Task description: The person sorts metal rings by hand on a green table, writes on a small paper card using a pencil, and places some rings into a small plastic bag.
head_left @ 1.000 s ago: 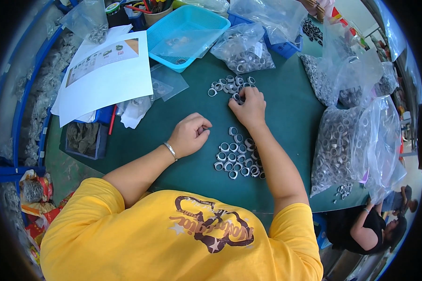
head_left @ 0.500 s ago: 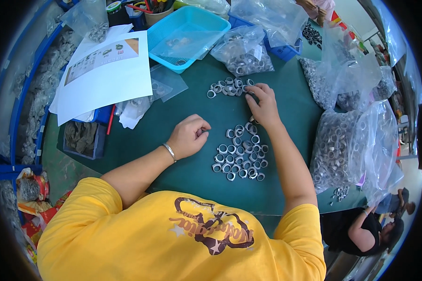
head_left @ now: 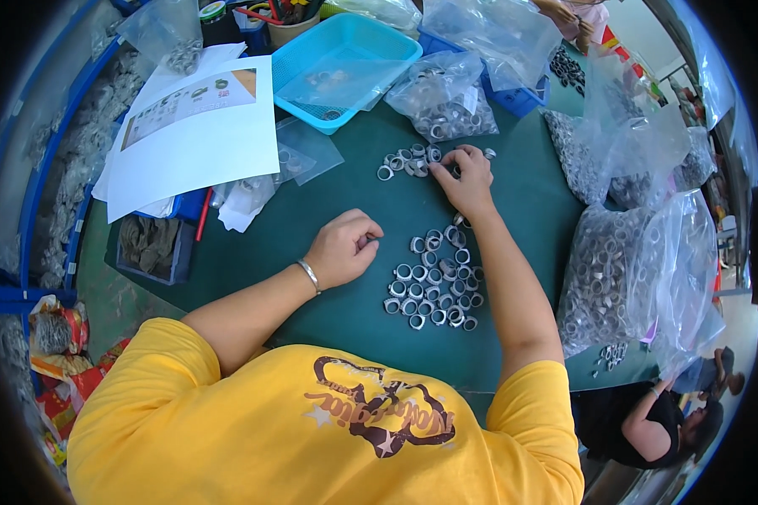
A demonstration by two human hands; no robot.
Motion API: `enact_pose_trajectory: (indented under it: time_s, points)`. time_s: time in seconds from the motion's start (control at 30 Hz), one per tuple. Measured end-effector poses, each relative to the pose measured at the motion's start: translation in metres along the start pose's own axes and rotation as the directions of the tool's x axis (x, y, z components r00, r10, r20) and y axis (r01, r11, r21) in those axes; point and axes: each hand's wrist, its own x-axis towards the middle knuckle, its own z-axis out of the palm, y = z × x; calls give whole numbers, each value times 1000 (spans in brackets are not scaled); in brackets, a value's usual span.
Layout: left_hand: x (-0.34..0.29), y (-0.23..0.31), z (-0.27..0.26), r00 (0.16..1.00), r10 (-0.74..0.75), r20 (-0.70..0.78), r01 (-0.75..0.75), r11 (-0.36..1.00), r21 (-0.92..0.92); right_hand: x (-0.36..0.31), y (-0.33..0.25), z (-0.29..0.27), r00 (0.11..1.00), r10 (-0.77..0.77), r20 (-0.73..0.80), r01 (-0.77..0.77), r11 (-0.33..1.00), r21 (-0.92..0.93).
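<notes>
Rings (head_left: 448, 269) looked light, hard, best held by rims (head_left: 417, 328); I couldn't tell if your left grip (head_left: 344, 246) or right grip (head_left: 469, 180) pinched any.

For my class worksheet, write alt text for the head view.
A right hand is at the edge of a cluster of grey rings on a green table; the left hand rests loosely curled. A larger group of rings lies nearer the yellow-shirted person.
</notes>
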Motion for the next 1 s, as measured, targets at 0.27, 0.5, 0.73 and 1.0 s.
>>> enact_pose_trajectory:
  time_s: [0.27, 0.5, 0.73, 1.0]
  points:
    - [-2, -2, -2, 1000, 2, -1, -2, 1000, 27, -1, 15, -9, 994, -11, -105, -10, 981, -193]
    - [1, -1, 1, 1000, 20, 2, -20, 1000, 16, 7, 67, -17, 998, -57, -15, 58, 991, 118]
    - [-1, -3, 1, 999, 32, -11, -32, 999, 27, 5, 3, -32, 923, -305, 235, 234, 929, 286]
    - [0, 1, -1, 1000, -5, -2, 5, 1000, -7, 16, -7, -19, 944, -197, 266, 119, 952, 281]
